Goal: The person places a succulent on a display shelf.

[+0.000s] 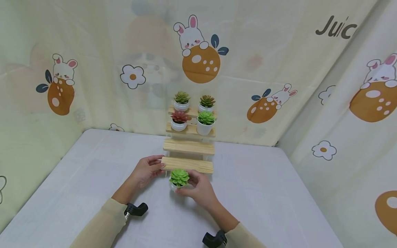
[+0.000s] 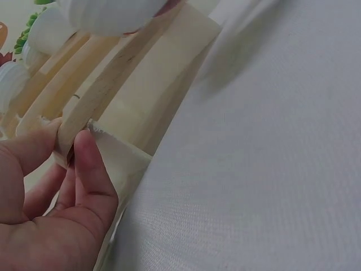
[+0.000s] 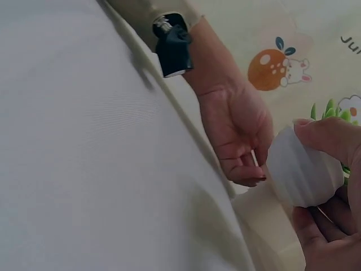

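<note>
A small potted succulent with bright green leaves is gripped by my right hand, just in front of the lowest board of a wooden tiered stand. In the right wrist view, the thumb and fingers go around its white ribbed pot, which is off the table. My left hand pinches the left end of the stand's lowest board between thumb and fingers. Two more potted succulents stand on the second board from the top, a red one and a green one.
On the top board are two further succulents, a green one and a brownish one. A white cloth covers the table. Behind the stand hangs a cream curtain printed with rabbits and fruit.
</note>
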`<state>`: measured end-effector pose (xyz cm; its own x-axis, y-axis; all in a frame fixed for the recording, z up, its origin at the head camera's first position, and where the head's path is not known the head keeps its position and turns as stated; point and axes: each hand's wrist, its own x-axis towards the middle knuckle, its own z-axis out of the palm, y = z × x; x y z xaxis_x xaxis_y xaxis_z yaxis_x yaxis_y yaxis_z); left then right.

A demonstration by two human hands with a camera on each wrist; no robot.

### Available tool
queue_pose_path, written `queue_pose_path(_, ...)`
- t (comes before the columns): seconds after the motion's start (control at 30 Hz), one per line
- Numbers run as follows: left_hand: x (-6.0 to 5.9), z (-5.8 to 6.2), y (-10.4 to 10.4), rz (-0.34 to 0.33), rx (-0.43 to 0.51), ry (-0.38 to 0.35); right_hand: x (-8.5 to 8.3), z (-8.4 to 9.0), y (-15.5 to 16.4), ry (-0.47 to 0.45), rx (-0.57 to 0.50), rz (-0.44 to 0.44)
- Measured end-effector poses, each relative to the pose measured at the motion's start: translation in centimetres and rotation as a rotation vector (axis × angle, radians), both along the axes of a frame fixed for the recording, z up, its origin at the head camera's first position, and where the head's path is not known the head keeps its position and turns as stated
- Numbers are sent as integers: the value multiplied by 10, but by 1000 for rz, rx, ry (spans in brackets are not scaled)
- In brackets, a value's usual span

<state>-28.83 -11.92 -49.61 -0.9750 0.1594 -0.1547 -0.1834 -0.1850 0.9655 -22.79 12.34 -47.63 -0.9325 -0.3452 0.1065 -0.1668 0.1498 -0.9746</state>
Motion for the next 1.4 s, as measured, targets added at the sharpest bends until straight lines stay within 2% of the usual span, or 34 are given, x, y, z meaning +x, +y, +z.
queue_pose_path(0.37,-1,2,0,-6,-18,-13,-24,25,-4,8,-8,-61)
queue_pose_path(0.6,-1,3,1,-1,-14,-16,-37,31,-6,29,13,-107)
queue_pose_path(0.83,0,4,1,-3,-7,-33,-52,37,-9,76,20,-100)
queue_pose_path(1.2,3,5,0,-6,-23,-44,-76,50,-19,96,7,-129)
queue_pose_path(1.4,2,5,-1,-3,-20,-45,-83,56,-24,91,60,-151)
